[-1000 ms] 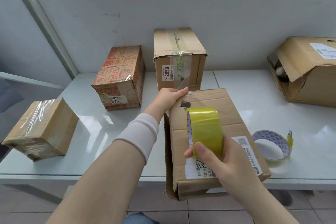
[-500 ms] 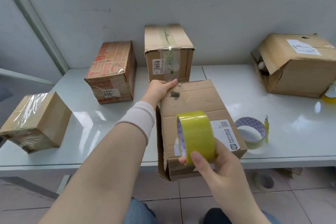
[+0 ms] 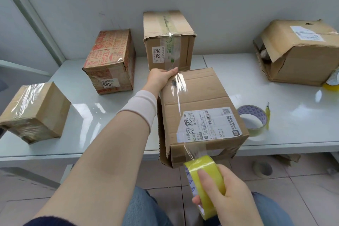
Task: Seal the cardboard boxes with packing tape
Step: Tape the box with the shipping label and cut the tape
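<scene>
A brown cardboard box with a white shipping label lies at the table's front edge, partly overhanging it. My left hand grips its far left corner, thumb over the top, pinning the tape's end there. A clear strip of tape runs from that corner along the box top and down over the near edge. My right hand grips the yellow tape roll below and in front of the box, off the table.
On the white table stand a red-printed box, a tall taped box, a plastic-wrapped box at left and an open box at right. A second tape roll lies right of the labelled box.
My right hand pulled the yellow roll from above the box top toward me and down past the near edge, drawing tape along the top. My left hand stayed on the far corner.
</scene>
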Available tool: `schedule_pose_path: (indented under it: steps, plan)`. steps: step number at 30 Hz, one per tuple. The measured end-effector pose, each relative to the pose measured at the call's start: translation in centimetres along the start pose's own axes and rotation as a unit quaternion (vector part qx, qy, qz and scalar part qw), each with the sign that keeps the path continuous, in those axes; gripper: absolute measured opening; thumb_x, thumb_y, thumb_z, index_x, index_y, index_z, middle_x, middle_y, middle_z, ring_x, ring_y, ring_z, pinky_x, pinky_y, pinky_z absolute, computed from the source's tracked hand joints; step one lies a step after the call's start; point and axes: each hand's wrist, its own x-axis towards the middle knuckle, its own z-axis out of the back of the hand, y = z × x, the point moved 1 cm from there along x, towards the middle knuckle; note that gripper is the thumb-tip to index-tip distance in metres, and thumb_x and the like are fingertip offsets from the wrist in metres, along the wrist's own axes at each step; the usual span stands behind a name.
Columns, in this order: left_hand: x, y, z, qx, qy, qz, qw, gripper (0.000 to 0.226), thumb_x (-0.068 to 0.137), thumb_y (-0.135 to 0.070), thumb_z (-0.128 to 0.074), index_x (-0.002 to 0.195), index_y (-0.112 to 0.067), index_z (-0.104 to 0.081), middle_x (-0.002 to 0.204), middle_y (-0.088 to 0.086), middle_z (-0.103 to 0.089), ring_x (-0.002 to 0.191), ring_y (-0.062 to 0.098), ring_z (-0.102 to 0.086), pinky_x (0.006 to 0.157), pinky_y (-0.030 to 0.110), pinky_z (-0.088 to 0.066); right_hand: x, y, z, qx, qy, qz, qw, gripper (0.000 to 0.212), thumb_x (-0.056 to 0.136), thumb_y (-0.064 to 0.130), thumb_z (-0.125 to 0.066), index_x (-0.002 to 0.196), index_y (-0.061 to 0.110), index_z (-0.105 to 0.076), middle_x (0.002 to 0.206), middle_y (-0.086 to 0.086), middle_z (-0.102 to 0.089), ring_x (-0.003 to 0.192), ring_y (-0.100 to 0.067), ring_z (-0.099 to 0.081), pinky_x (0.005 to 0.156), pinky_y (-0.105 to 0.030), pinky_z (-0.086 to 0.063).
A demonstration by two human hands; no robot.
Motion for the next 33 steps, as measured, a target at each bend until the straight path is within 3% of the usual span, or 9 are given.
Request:
schedule_pose_path:
  steps: [3,5,8,10,13,15,24,31,33]
  plan:
    - [0.2,0.0,-0.1,0.031,-0.006,-0.021,0.999,0.043,0.086,-0.047,-0.063,0.109,-0.011,-0.07,0.097,0.004,-0.068,0.09,0.02,-0.061,0.075,0.026,-0.044,0.8,-1.2,-0.5,-0.007,-0.01,0.005,1.0,0.013,0.086,0.034,-0.059,0.086,0.021,-0.059,0.057,0.0,-0.069,0.053,-0.001,-0.064,0.051,-0.008,-0.044]
    - [0.0,-0.1,0.0,0.133,-0.042,-0.076,0.987,0.039,0.089,-0.049,-0.057,0.104,-0.015,-0.072,0.097,0.003,-0.068,0.099,0.022,-0.061,0.08,0.028,-0.045,1.2,-1.5,-0.9,-0.006,-0.013,0.01,1.0,0.015,0.085,0.035,-0.059,0.09,0.02,-0.059,0.066,-0.002,-0.07,0.054,0.0,-0.065,0.049,-0.007,-0.042]
    - [-2.5,-1.0,0.4,0.263,-0.095,-0.225,0.933,0.044,0.092,-0.046,-0.054,0.126,-0.019,-0.059,0.129,0.004,-0.058,0.122,0.021,-0.051,0.101,0.035,-0.04,1.6,-1.7,-1.4,-0.002,-0.011,0.022,1.0,0.014,0.087,0.034,-0.057,0.091,0.021,-0.057,0.074,-0.004,-0.069,0.056,0.0,-0.065,0.048,-0.009,-0.042]
    - [-6.3,-1.5,0.1,0.276,-0.006,-0.298,0.914,0.054,0.091,-0.047,-0.052,0.138,-0.021,-0.047,0.148,0.004,-0.04,0.139,0.02,-0.032,0.114,0.038,-0.025,1.7,-1.6,-1.5,0.015,-0.011,0.036,0.999,0.012,0.088,0.03,-0.057,0.09,0.019,-0.059,0.073,-0.007,-0.069,0.055,0.0,-0.065,0.046,-0.009,-0.042]
    - [-11.9,-0.8,-1.2,0.378,0.18,-0.298,0.858,0.072,0.088,-0.058,-0.041,0.15,-0.025,-0.022,0.159,-0.002,-0.008,0.147,0.015,0.0,0.119,0.036,-0.003,2.7,-1.0,-1.5,0.032,-0.018,0.07,0.997,0.009,0.089,0.026,-0.057,0.085,0.019,-0.06,0.066,-0.004,-0.07,0.052,0.0,-0.064,0.046,-0.01,-0.042]
    - [-12.6,0.0,-1.7,0.443,0.198,-0.299,0.822,0.075,0.09,-0.06,-0.033,0.152,-0.024,-0.009,0.159,-0.001,0.004,0.146,0.015,0.011,0.118,0.034,0.007,3.8,-0.4,-1.5,0.03,-0.012,0.088,0.996,0.01,0.091,0.027,-0.055,0.084,0.019,-0.058,0.07,-0.003,-0.07,0.053,0.003,-0.063,0.046,-0.009,-0.042]
    - [-9.3,-0.4,-2.5,0.468,0.163,-0.283,0.821,0.069,0.097,-0.054,-0.029,0.152,-0.024,-0.002,0.16,-0.006,0.006,0.146,0.01,0.009,0.116,0.026,0.005,6.4,-0.6,-0.9,0.042,0.022,0.092,0.995,0.016,0.091,0.038,-0.05,0.088,0.023,-0.054,0.079,0.0,-0.066,0.058,-0.003,-0.065,0.055,-0.021,-0.052]
    - [-9.6,-0.4,-2.5,0.476,0.158,-0.28,0.818,0.068,0.097,-0.054,-0.027,0.152,-0.024,-0.001,0.159,-0.007,0.007,0.146,0.009,0.01,0.116,0.027,0.005,7.8,-0.8,-1.1,0.021,0.036,0.041,0.998,0.02,0.091,0.04,-0.053,0.086,0.02,-0.053,0.062,0.003,-0.068,0.058,-0.006,-0.065,0.059,-0.026,-0.052]
    - [-9.6,-0.5,-2.5,0.476,0.158,-0.284,0.817,0.068,0.097,-0.054,-0.027,0.152,-0.023,-0.001,0.16,-0.006,0.008,0.146,0.01,0.01,0.117,0.027,0.006,8.1,-0.8,-0.9,0.014,0.056,0.048,0.997,0.02,0.091,0.041,-0.052,0.087,0.022,-0.054,0.066,0.003,-0.069,0.062,-0.005,-0.065,0.06,-0.024,-0.052]
